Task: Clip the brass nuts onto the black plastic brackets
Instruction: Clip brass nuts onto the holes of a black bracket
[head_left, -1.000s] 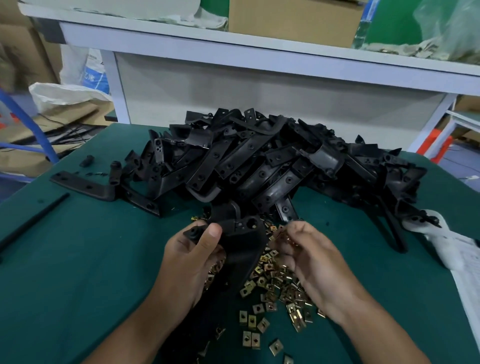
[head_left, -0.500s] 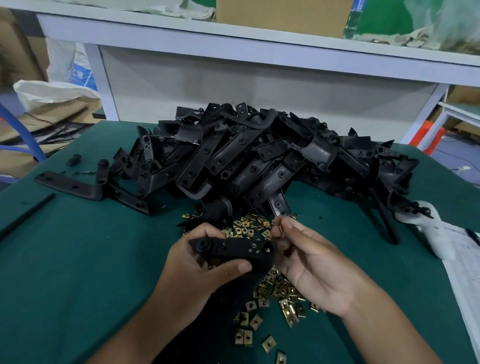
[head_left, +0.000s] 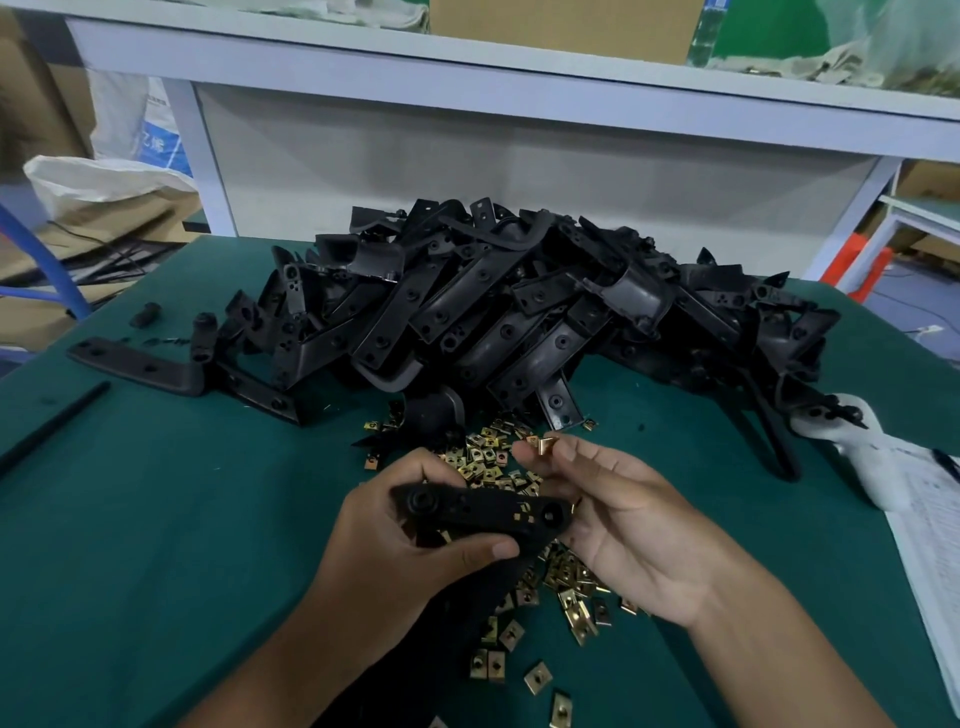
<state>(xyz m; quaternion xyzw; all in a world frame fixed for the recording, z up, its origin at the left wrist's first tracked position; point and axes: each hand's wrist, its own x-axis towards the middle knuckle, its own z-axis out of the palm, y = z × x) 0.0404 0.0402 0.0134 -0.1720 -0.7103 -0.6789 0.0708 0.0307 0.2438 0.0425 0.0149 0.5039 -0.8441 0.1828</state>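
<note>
Bracket: the bracket lies level across the left hand, its flat holed face up, so the clip edge at its 3 o'clock end stays open to the other hand.
Left hand: the left hand grips the bracket, thumb under the near edge, fingers curled over the far edge; a steadying hold, by judgement.
Nut: one nut sits at 1 o'clock of the bracket, clear of it.
Right hand: the right hand pinches the nut at its fingertips, palm up; likely turning it to line up with the bracket.
Nut heap: loose nuts lie under both hands, within reach for refills.
Bracket pile: the pile sits at 12 o'clock, supply stock.
Table: the green table carries all parts.
</note>
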